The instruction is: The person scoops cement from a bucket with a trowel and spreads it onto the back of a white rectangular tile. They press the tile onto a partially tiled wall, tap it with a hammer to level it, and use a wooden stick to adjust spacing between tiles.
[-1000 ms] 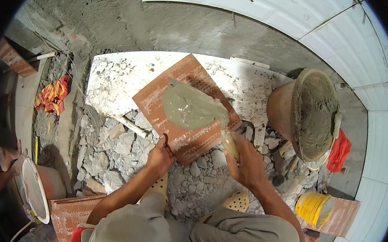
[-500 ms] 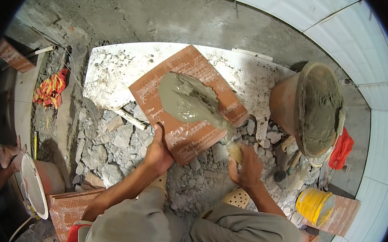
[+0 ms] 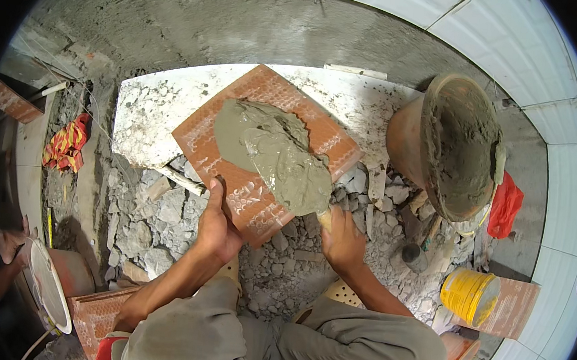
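At centre frame the left hand (image 3: 219, 225) is gripping the near edge of the terracotta tile (image 3: 263, 150), while just right the right hand (image 3: 341, 239) is clamping a trowel (image 3: 289, 170) spreading grey mortar (image 3: 252, 125), mortar bucket (image 3: 452, 150) standing upper right.
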### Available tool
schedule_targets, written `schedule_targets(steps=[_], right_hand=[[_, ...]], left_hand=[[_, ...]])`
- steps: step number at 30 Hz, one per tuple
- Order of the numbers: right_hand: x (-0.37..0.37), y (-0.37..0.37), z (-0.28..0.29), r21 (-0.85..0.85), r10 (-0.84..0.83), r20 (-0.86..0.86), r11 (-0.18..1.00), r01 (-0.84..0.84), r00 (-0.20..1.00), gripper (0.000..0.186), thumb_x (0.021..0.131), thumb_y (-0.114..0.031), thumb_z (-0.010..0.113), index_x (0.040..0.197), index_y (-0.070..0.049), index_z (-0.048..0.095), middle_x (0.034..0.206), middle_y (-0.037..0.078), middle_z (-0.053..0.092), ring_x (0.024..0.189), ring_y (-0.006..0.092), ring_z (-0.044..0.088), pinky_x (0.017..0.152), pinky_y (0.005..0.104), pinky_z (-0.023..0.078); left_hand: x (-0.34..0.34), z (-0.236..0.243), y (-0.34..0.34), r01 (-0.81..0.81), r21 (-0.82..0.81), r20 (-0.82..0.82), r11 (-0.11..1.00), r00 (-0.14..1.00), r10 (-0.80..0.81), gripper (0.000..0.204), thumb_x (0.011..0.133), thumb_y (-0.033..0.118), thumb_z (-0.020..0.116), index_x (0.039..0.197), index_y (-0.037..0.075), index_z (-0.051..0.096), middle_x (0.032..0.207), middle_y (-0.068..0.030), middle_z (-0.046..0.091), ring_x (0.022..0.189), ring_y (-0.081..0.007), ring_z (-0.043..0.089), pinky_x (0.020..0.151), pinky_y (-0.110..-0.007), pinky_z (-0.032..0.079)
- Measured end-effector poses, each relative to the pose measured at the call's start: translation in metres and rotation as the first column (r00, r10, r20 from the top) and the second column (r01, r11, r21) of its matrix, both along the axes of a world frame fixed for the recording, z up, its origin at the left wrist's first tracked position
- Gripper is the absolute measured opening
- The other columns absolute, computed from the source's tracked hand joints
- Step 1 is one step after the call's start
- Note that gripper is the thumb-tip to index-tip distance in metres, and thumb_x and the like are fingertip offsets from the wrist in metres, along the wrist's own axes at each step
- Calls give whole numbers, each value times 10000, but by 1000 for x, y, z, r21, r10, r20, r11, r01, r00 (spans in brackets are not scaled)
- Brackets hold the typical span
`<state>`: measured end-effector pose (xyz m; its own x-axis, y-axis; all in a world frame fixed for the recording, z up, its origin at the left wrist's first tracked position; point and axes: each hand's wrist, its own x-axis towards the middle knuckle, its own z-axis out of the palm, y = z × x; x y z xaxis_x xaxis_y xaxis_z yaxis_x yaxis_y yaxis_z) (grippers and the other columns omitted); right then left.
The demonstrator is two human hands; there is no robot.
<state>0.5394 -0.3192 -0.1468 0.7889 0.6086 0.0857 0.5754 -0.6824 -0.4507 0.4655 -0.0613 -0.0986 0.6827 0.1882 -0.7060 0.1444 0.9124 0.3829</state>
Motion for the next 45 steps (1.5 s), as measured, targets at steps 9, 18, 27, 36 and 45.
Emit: schedule_targets(steps=[9,18,27,36,45], right_hand=[[-28,-18,-26,-41,-101,85,994,105,991,453,840,-105,674,1273,-36,557,953,164,572,812,361,632,687,428,540],[-63,-117,-4,-351,-211,-247,929,116,946,422,805,-36,696,1201,-37,551,953,191,595,873,427,627,686,499,514],[4,-76,83,329,89,-456,941,75,885,359,918,-220,637,1195,-10,548,842,153,585,706,298,609,613,391,482],[7,-38,69,75,22,-937,988,139,347,540,1054,-530,475,1106,-1,564,688,73,551,596,180,564,574,333,456],[6,-150,160,-285,-323,-597,941,182,734,454,954,-345,655,1232,6,578,895,281,692,902,458,692,799,494,531]], left_hand=[[3,-1,-5,-17,-32,21,999,1000,18,590,1109,499,303,1529,89,353,1519,-134,485,1375,-321,500,1174,-539,391],[2,-5,-5,-16,34,-47,999,999,17,599,1102,516,319,1534,101,354,1527,-101,483,1391,-293,489,1173,-522,400],[-1,-14,-10,56,-7,60,998,997,-56,636,1086,564,327,1563,144,312,1559,-91,446,1416,-306,463,1174,-560,375],[-1,-14,-11,7,12,-9,1000,1000,-7,634,1086,562,332,1545,125,341,1554,-98,451,1399,-302,479,1173,-560,372],[-8,-47,-13,65,-73,160,995,986,-53,714,1059,589,387,1567,96,292,1565,-126,428,1406,-344,454,1174,-567,358]])
